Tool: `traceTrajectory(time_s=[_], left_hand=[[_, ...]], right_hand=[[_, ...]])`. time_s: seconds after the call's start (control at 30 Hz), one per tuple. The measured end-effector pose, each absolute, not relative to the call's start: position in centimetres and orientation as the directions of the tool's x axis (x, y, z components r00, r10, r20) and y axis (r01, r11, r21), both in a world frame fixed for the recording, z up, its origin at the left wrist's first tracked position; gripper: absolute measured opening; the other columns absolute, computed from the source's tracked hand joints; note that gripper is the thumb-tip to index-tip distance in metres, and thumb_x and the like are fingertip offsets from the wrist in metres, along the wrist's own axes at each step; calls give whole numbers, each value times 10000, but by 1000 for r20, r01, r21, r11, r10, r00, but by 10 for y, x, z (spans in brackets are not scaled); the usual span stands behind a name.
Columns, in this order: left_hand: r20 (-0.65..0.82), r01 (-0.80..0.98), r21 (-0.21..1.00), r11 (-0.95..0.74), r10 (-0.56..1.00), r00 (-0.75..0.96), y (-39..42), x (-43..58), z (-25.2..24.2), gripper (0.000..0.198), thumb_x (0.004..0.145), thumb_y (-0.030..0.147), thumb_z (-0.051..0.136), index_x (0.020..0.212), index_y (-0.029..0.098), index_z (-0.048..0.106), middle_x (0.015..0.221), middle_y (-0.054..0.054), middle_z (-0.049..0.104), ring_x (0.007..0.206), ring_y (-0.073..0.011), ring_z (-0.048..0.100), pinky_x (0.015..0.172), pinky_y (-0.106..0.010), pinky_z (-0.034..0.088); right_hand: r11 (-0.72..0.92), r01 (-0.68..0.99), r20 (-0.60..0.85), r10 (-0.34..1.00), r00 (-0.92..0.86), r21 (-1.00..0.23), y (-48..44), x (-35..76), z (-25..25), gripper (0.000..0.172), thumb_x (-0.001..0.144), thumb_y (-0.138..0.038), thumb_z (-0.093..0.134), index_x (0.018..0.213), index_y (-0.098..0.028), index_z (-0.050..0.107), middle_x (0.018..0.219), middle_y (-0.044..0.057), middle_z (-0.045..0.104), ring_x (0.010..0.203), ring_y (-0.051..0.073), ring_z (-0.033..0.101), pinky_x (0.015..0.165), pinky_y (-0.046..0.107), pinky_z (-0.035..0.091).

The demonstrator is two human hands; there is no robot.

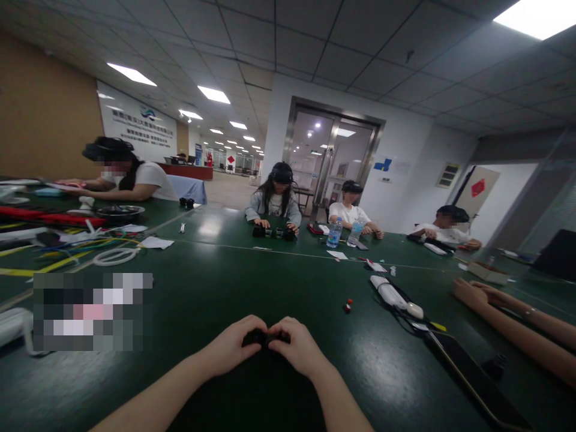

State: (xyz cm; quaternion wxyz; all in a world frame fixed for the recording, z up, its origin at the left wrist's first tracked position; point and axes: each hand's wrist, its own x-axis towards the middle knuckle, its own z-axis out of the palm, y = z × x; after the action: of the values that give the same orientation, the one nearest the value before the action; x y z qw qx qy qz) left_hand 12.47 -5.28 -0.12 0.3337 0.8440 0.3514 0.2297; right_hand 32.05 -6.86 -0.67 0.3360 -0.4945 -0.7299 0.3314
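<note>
My left hand (236,345) and my right hand (297,343) rest low over the near side of the green table (207,300), their fingertips almost meeting. Thumb and fingers of the left hand are closed round a small black object (255,337). Dark material also shows between the right thumb and fingers, near the same spot. Whether this is one piece or two, I cannot tell, and the fingers hide most of it. Right of my hands stands a small red and black item (348,306).
A white power strip (387,292) with cables and a dark flat device (472,366) lie right, near another person's arms (508,312). Water bottles (334,233) stand farther back. Coiled white cable (117,257) lies left. Several people sit around the table.
</note>
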Motion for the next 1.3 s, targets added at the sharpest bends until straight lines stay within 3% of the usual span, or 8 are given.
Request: traceTrajectory(time_s=[0.17,0.6,0.87,1.0,1.13,1.23,1.3], left_hand=[[142,451,724,-522,752,643,-53,125,-1,226,751,223,503,973,256,533,1042,6,517,956,-149,498,840,-272,387],[125,477,706,-524,755,644,-55,127,3,189,763,226,490,945,242,542,1031,11,530,963,-139,497,858,-285,386],[101,503,693,-517,761,641,-54,124,2,166,769,257,485,923,243,547,1090,11,511,1010,-153,484,892,-301,383],[101,511,658,-552,738,667,-55,127,0,242,778,235,468,988,290,573,1134,18,486,1033,-155,476,905,-297,381],[90,543,558,-628,696,712,-50,122,0,336,797,234,437,1077,383,546,1215,46,434,1079,-159,456,916,-296,376],[99,676,445,-587,783,614,-34,93,0,336,796,254,426,1080,380,552,1226,47,434,1076,-163,469,931,-291,365],[87,849,387,-361,931,356,-19,61,0,331,796,257,407,1078,321,568,1196,8,463,1027,-178,510,899,-293,391]], right_hand=[[284,516,147,945,-291,-808,-71,320,-4,167,653,-239,627,810,-283,661,843,-8,564,808,169,487,687,267,340],[268,707,56,949,-309,-654,-74,316,5,211,703,-300,591,909,-291,632,839,-15,567,817,153,491,697,265,364],[294,614,60,926,-372,-733,-69,323,0,235,772,-260,489,954,-290,635,918,-3,586,875,153,522,761,264,381],[243,595,56,948,-314,-766,-67,320,-8,214,737,-265,526,914,-265,646,862,6,562,782,145,527,689,257,401],[120,528,9,978,-207,-841,-62,325,-14,326,664,-276,607,988,-239,587,754,-13,527,677,130,499,628,261,403],[61,419,-2,989,-149,-906,-58,337,-15,322,695,-311,581,1004,-223,564,779,-8,527,719,135,508,663,271,411],[36,373,-12,992,-127,-927,-56,343,-16,313,719,-340,556,1008,-220,558,806,0,532,738,141,514,674,279,416]])
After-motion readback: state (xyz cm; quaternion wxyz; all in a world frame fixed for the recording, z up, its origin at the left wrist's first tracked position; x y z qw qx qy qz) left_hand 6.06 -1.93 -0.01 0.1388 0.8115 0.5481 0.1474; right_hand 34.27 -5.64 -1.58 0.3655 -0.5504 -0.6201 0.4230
